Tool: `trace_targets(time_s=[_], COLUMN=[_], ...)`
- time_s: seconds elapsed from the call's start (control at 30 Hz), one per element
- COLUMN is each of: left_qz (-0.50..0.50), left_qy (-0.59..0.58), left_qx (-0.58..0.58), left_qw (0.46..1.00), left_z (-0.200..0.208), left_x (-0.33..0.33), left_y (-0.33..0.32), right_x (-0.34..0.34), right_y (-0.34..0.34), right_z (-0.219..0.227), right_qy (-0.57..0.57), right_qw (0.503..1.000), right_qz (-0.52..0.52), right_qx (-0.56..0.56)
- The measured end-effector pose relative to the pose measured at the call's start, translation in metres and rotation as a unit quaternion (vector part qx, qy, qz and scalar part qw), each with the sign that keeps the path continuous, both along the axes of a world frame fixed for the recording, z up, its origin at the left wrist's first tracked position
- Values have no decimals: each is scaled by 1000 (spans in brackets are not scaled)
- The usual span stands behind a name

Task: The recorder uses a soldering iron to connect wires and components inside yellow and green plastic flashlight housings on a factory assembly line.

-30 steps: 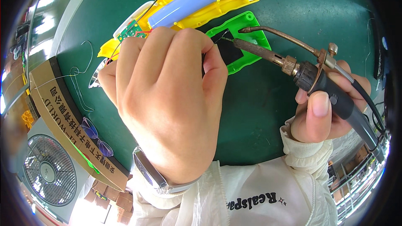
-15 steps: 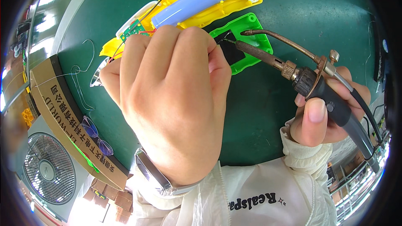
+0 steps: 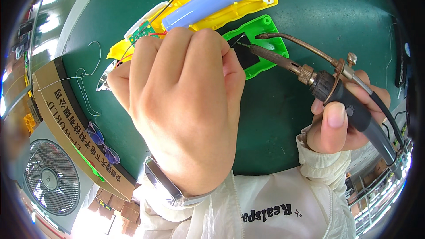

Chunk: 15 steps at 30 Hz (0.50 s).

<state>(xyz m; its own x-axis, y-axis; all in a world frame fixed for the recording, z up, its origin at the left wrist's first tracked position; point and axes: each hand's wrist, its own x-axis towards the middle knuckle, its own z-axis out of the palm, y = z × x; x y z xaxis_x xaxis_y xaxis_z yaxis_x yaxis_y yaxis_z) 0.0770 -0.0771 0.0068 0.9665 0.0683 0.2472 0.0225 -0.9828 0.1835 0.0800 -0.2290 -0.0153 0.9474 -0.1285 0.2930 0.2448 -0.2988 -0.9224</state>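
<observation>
My right hand grips the dark handle of a soldering iron, which has a thin metal tube clamped alongside its barrel. The iron's tip lies over the dark panel of a green plastic part, close to a thin wire end. My left hand, back upward, is closed beside that part; its fingertips and whatever they pinch are hidden. Beyond it lies a yellow casing half with a blue cylindrical battery, a green circuit board and red and black wires. A silver reflector shows left of my hand.
All this lies on a green table. To the left are a loose coil of thin wire, a cardboard piece, blue-tinted glasses and a grey fan. A dark bar stands along the right edge.
Almost nothing differs. The yellow casing, the green part and my left hand appear shifted very slightly; both hands keep the same grip.
</observation>
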Motion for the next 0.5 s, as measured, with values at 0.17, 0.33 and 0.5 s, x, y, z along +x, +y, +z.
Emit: trace_targets(time_s=[0.17, 0.33, 0.5], left_qz=[-4, -10, 5], left_qy=[-4, 3, 10], left_qx=[5, -62, -72], left_qw=[1000, 998, 997], left_z=[-1, -3, -2], left_x=[1, -2, -4], left_y=[0, 4, 3], right_x=[9, 8, 8], right_y=[-5, -6, -8], right_z=[-3, -3, -3], right_qy=[-43, -36, -26], right_qw=[998, 998, 999], right_qz=[17, 25, 20], right_qx=[-39, -39, -43])
